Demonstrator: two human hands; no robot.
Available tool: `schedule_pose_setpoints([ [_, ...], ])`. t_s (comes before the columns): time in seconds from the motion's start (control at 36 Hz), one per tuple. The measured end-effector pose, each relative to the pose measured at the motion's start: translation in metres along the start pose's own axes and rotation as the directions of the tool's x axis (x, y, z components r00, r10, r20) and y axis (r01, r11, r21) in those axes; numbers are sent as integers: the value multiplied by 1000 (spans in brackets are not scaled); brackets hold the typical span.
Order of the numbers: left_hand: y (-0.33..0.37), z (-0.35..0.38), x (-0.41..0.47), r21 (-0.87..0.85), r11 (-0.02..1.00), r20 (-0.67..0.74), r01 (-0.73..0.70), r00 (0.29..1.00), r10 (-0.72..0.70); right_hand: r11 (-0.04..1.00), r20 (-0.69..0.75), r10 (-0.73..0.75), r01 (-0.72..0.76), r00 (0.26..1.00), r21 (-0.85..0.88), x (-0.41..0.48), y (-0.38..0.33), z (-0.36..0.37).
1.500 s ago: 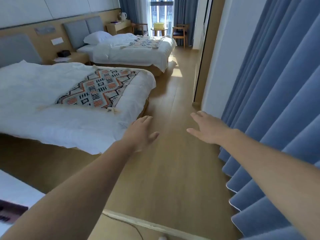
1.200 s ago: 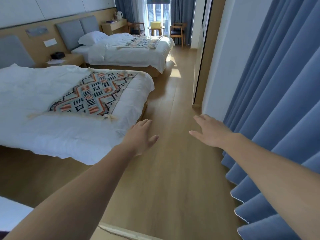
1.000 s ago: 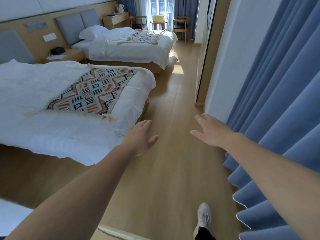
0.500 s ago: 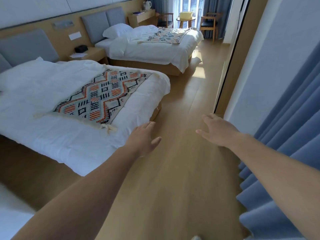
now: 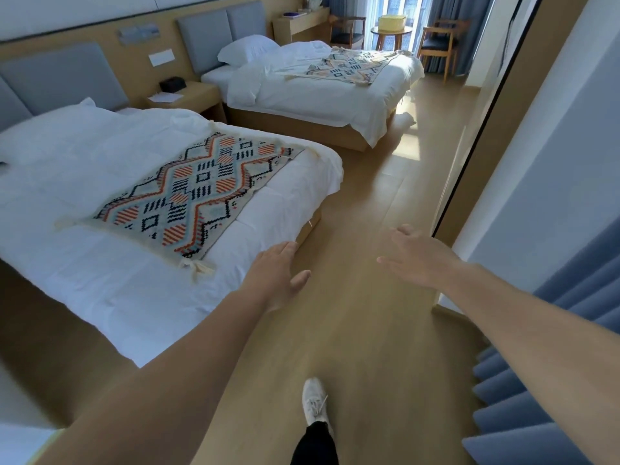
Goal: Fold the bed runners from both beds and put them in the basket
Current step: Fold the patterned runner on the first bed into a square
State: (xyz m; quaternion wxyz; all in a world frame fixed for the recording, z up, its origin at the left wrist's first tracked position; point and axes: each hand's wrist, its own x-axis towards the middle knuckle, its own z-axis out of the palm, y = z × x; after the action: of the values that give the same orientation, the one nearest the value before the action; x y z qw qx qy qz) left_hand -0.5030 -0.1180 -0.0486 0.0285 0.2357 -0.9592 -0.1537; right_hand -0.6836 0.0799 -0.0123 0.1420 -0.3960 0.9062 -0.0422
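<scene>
Two hands out front, and neither holds a thing. The left hand [image 5: 276,275] reaches forward palm down, fingers straight and together, thumb out to the side, hovering by the foot-end corner of the near bed [image 5: 100,286]. The right hand [image 5: 414,255] stretches over the wooden floor [image 5: 362,203], fingers straight and slightly spread, nothing in its grasp either.

Now the runners. The near runner [image 5: 194,193] lies flat and unfolded across the white cover of the near bed, all zigzags and diamonds in orange, black and pale blue. Its tasselled corner is near the left hand but not touched (a strip of white sheet shows between them). Over on the far bed [image 5: 302,99], the far runner [image 5: 352,67] lies spread across the foot end, somewhat rumpled, with sunlight on it.

And the basket [image 5: 392,22]? Yellow, up on the small round table [image 5: 391,34] by the window, well apart from both hands, with a wooden chair [image 5: 439,41] just to its right.

Between the two beds sits a nightstand [image 5: 198,95] with a black box [image 5: 172,84] and a sheet of paper [image 5: 166,97] on top. A white pillow [image 5: 246,53] rests at the head of the far bed. Down low, one white shoe [image 5: 313,402] is planted on the floor between the arms, and blue curtain [image 5: 536,414] folds fill the right edge.
</scene>
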Motion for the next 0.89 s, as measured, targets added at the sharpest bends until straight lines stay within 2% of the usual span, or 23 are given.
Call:
schedule_pose_setpoints([
  [0.28, -38, -1, 137, -20, 1000, -1, 23, 1000, -23, 999, -6, -46, 46, 999, -16, 139, -6, -29],
  [0.61, -91, -26, 303, 15, 998, -13, 56, 998, -56, 998, -13, -35, 35, 999, 56, 320, 11, -65],
  [0.89, -106, -20, 412, 38, 987, -39, 156, 987, -154, 984, -20, -175, 175, 984, -17, 460, 39, -86],
])
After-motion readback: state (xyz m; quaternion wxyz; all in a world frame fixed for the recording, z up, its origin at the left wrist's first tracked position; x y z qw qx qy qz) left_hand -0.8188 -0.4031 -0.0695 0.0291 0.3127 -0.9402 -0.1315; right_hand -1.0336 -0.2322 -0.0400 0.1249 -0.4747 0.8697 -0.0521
